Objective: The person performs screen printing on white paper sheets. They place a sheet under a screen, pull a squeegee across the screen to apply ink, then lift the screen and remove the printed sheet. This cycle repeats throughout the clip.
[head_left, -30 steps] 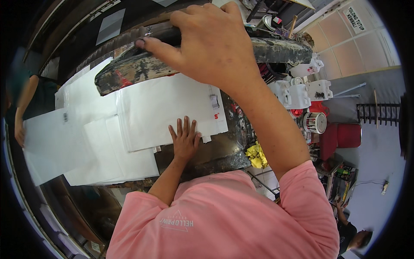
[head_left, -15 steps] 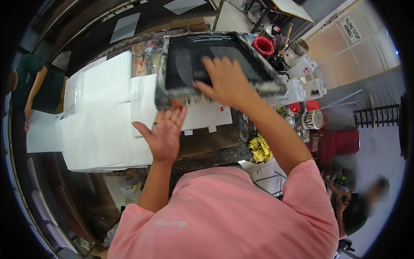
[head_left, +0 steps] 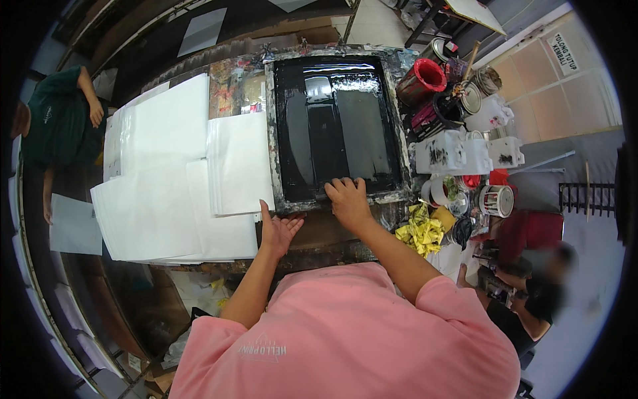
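A screen printing frame [head_left: 383, 199] with worn, ink-stained rims lies flat on the work table in front of me. Wet black ink [head_left: 327, 136] coats its mesh in glossy bands. My right hand [head_left: 350, 203] has its fingers curled over the near rim, gripping it. Beside the near left corner, my left hand [head_left: 280, 233] is open, palm up, its fingers spread and the tips close to the rim. Dark smudges mark the left fingers. Whatever lies beneath the frame is hidden.
Stacks of white sheets [head_left: 159, 173] cover the table's left side. Ink cans, a red-rimmed pot [head_left: 425, 76] and white containers [head_left: 442, 151] crowd the right, near a crumpled yellow cloth [head_left: 421, 229]. One person [head_left: 60, 126] handles a sheet at left; another [head_left: 531, 292] sits lower right.
The frame has come down from a tilt to lying flat, covering the sheet with a red mark. My right hand moved from over the mesh to the near rim; the left moved lower.
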